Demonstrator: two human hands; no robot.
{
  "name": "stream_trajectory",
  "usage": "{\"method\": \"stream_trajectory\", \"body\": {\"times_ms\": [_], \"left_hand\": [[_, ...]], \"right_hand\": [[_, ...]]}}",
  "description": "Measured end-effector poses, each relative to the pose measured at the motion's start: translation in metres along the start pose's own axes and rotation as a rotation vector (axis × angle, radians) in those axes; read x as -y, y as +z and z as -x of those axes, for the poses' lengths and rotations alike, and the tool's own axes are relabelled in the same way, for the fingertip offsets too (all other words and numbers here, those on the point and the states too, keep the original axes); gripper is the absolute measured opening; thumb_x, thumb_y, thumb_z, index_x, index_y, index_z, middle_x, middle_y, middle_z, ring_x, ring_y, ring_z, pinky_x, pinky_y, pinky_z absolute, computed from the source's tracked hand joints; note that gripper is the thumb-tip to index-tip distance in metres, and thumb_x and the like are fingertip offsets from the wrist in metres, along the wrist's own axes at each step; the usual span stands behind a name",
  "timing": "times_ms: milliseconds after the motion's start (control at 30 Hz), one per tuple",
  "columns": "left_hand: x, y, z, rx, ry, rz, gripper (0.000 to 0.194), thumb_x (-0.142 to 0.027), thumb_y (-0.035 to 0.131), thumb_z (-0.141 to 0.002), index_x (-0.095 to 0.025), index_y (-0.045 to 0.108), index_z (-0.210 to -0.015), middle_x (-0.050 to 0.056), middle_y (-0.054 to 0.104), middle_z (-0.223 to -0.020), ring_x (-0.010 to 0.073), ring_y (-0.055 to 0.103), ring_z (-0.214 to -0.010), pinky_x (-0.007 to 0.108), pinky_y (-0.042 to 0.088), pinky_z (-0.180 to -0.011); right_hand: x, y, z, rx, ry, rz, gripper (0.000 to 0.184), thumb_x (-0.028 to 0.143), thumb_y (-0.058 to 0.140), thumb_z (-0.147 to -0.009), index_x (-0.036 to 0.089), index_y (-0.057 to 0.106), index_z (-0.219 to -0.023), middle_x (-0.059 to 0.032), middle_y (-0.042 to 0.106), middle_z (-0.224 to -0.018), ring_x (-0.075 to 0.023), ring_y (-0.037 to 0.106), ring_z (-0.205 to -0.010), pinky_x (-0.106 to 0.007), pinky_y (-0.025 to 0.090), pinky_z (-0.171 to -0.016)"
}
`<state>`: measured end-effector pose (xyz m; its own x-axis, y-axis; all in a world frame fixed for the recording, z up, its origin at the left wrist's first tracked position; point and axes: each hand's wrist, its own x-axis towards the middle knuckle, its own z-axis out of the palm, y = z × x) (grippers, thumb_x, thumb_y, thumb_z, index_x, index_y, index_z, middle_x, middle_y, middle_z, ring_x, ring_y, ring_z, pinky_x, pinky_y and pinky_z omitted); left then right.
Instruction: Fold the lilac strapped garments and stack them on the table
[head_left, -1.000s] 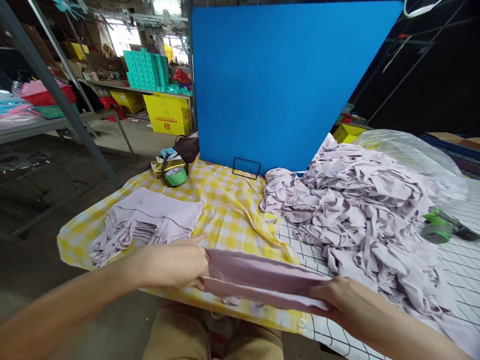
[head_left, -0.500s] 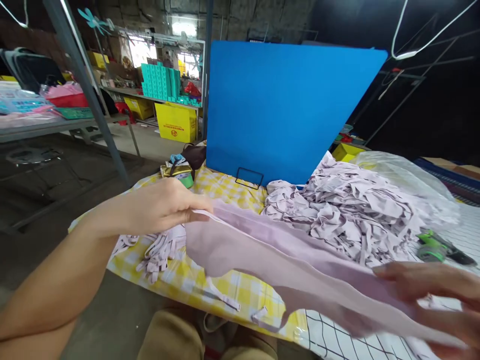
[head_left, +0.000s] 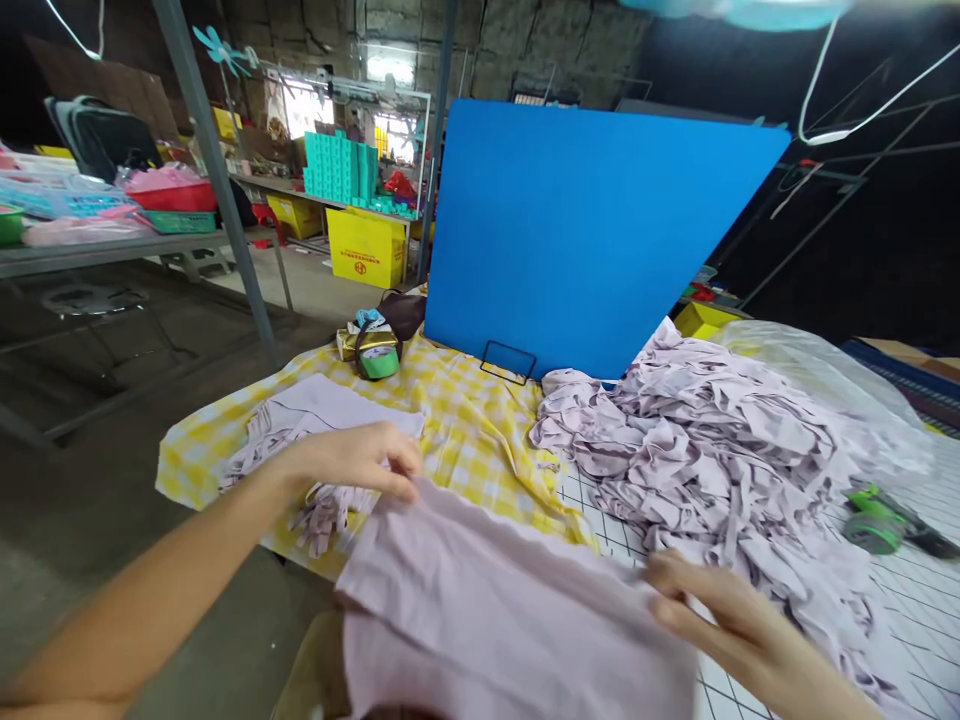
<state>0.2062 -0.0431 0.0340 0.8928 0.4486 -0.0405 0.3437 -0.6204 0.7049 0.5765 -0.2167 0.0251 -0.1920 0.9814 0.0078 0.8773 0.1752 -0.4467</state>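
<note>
Between my two hands a pale mauve fabric garment [head_left: 510, 600] hangs spread, its lower part over my lap. My left hand [head_left: 367, 458] pinches its upper left corner. At the upper right end my right hand [head_left: 712, 605], slightly blurred, grips the edge with fingers and thumb closed. Left of the garment, a stack of similar mauve pieces [head_left: 330, 400] lies on a yellow checked cloth [head_left: 480, 440], partly hidden by my left hand and forearm. Thin straps [head_left: 322, 515] dangle at the stack's front.
A large heap of mauve pieces [head_left: 720, 440] covers the table's right side. Behind stands a blue board [head_left: 600, 230] with a black wire stand [head_left: 508, 362]. A green tape roll [head_left: 379, 362] sits at the back left; a green tape dispenser [head_left: 877, 525] lies far right.
The garment has swung from stretched out over the cloth to hanging in front of my lap. My right hand has moved left, closer to my left hand, which is slightly lower. The stack at left shows more.
</note>
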Motion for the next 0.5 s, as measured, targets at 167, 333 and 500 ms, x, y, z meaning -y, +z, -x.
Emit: {"method": "stream_trajectory", "body": {"times_ms": [167, 333, 500], "left_hand": [[0.081, 0.073, -0.063, -0.088, -0.288, -0.260, 0.020, -0.023, 0.051, -0.074, -0.016, 0.055, -0.056, 0.000, 0.054, -0.056, 0.0148, 0.053, -0.060, 0.021, 0.035, -0.057], [0.107, 0.094, -0.097, -0.188, -0.363, -0.297, 0.014, -0.018, 0.048, -0.075, -0.017, 0.062, -0.076, 0.007, 0.064, -0.083, 0.0214, 0.059, -0.086, 0.026, 0.041, -0.073], [0.116, 0.101, -0.117, -0.223, -0.379, -0.281, 0.019, -0.017, 0.050, -0.076, -0.016, 0.063, -0.091, 0.009, 0.065, -0.098, 0.0231, 0.057, -0.096, 0.029, 0.041, -0.082]], "right_hand": [[-0.037, 0.088, -0.073, 0.091, 0.191, 0.115, 0.023, 0.029, 0.041, -0.084, 0.019, 0.050, -0.065, 0.0013, 0.053, -0.059, -0.0136, 0.048, -0.057, -0.023, 0.035, -0.054], [-0.075, 0.120, -0.097, 0.029, 0.206, 0.160, 0.021, 0.021, 0.037, -0.084, 0.019, 0.050, -0.067, -0.0042, 0.058, -0.073, -0.0179, 0.053, -0.073, -0.026, 0.038, -0.067], [-0.100, 0.114, -0.104, -0.030, 0.235, 0.178, 0.019, 0.023, 0.037, -0.085, 0.018, 0.052, -0.074, -0.0081, 0.059, -0.082, -0.0207, 0.054, -0.081, -0.029, 0.040, -0.074]]}}
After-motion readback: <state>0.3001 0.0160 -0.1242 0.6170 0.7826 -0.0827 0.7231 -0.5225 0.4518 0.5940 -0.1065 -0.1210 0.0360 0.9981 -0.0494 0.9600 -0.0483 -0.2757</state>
